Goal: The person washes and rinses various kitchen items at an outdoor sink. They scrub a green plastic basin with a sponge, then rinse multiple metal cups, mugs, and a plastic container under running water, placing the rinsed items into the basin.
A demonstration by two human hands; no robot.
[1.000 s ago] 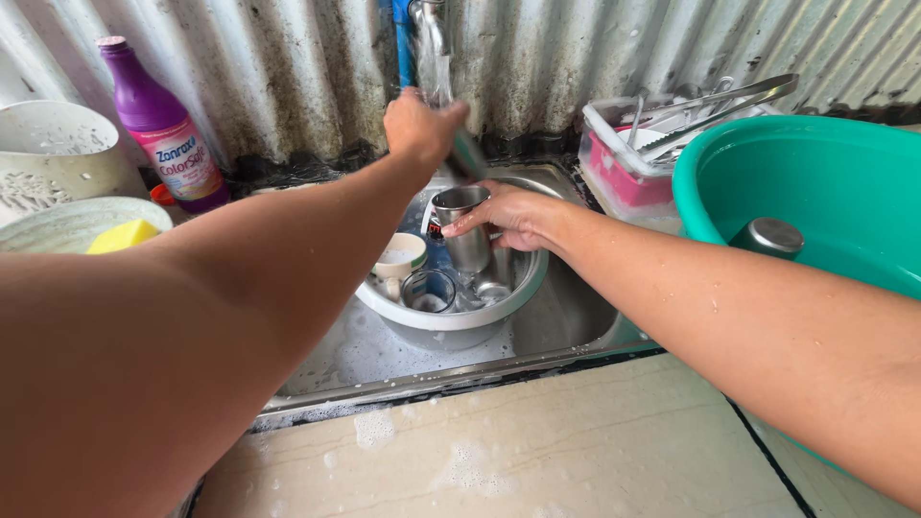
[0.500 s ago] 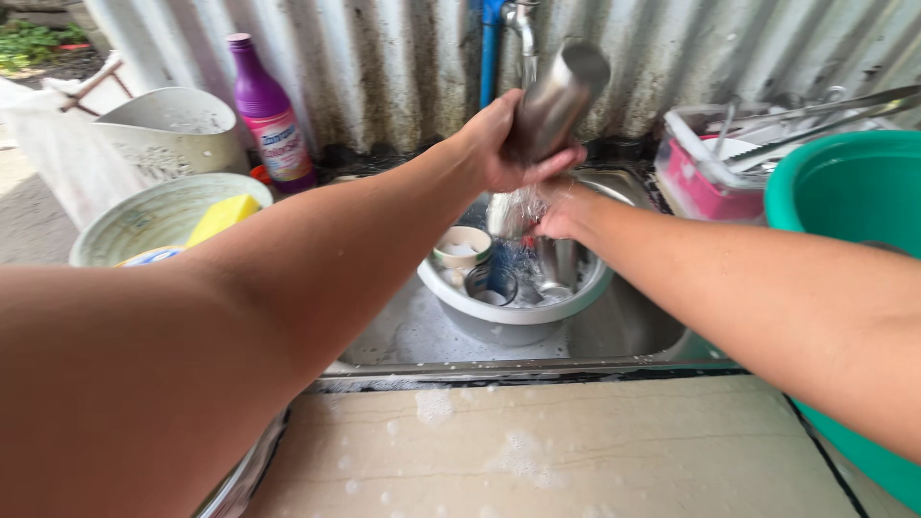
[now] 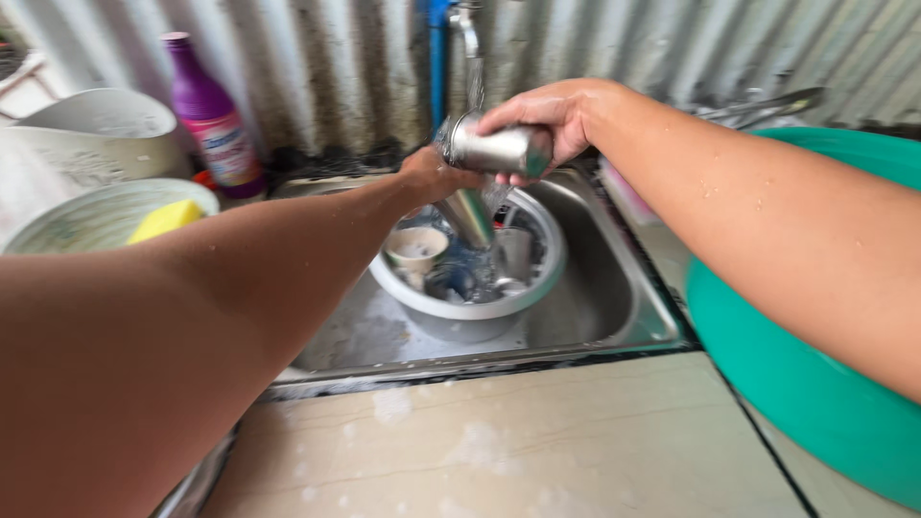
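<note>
We hold a steel cup point(image 3: 499, 150) on its side in our right hand point(image 3: 547, 120), fingers wrapped firmly around it, right under the tap point(image 3: 465, 21), with water running over its open end. Our left hand point(image 3: 436, 176) is closed around a second steel cup point(image 3: 467, 216), tilted just below the first and above the bowl point(image 3: 480, 312) in the sink point(image 3: 614, 297). In the bowl sit a small white cup point(image 3: 415, 249) and more steel ware in soapy water. A purple bottle point(image 3: 209, 115) stands against the wall on the left, near a yellow sponge point(image 3: 165, 220), and a green tub point(image 3: 815, 384) sits on the right.
</note>
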